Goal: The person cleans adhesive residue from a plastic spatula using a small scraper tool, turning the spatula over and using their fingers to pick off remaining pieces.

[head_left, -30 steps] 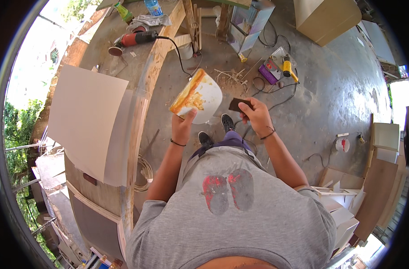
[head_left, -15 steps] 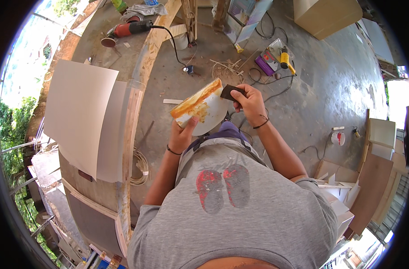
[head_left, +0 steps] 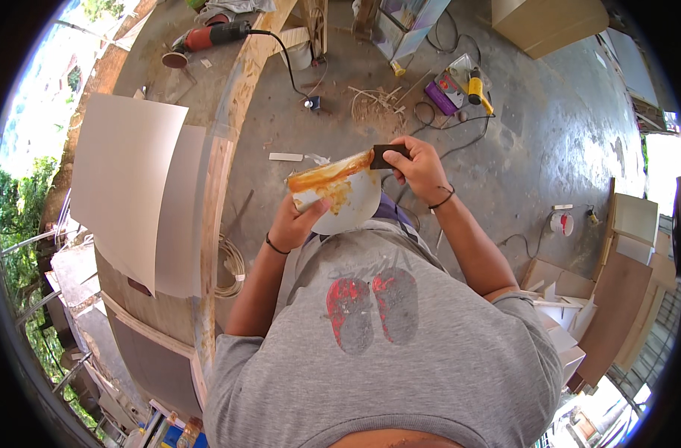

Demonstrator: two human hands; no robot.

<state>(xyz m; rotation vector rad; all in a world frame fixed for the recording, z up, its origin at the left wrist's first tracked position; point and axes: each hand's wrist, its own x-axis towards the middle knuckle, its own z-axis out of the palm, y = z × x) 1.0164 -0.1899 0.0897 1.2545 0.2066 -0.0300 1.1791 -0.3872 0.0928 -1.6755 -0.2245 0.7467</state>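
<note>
Floor [head_left: 534, 160]: gray and shiny, seen looking down from the head, with a messy pile of wood bits [head_left: 378, 107] near the top middle.
Table [head_left: 210, 89]: on the left, with a red and black grinder [head_left: 210, 37] at the far end and a big white sheet [head_left: 124, 179] nearer.
White piece [head_left: 361, 200]: up in the air, just past the gray shirt [head_left: 385, 373], with orange paste [head_left: 331, 177] smeared along its top edge.
Left hand [head_left: 297, 222]: pinching the White piece at its lower left, thumb on its face; the other fingers are mostly hidden.
Right hand [head_left: 421, 173]: thumb and fingers squeezing a dark card [head_left: 379, 157]; its end looks to touch the paste edge's right tip.
</note>
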